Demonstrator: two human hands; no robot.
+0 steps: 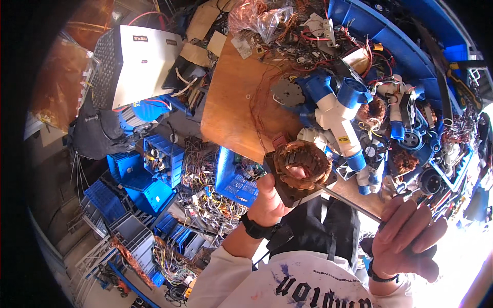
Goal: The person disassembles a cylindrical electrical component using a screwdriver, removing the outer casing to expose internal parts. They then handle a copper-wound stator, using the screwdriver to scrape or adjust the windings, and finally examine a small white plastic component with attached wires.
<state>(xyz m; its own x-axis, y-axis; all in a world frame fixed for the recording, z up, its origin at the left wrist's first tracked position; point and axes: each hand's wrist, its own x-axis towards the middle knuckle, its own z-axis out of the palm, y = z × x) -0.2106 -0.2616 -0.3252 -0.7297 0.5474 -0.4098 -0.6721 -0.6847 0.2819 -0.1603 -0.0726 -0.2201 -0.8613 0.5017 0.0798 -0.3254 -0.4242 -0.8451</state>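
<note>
My left hand [268, 204] grips a motor stator [324, 165], a dark squarish metal body with a ring of copper windings round an open bore. It is held up in front of me, over the front edge of the wooden board, and part of a fingertip shows through the bore. A thin metal rod [353, 202] runs from my right hand [403, 238] to the stator's lower right side. Its far tip meets the windings' edge or lies just behind it; I cannot tell which. My right fingers close round the rod's near end, which they hide.
A wooden board [231, 102] lies ahead, with white-and-blue industrial plug connectors [336, 120] and a flat metal disc [288, 93] on it. Scrap wire and motor parts crowd the right. Blue crates [154, 195] and tangled cables [221, 210] stand lower left, a white metal case [146, 64] upper left.
</note>
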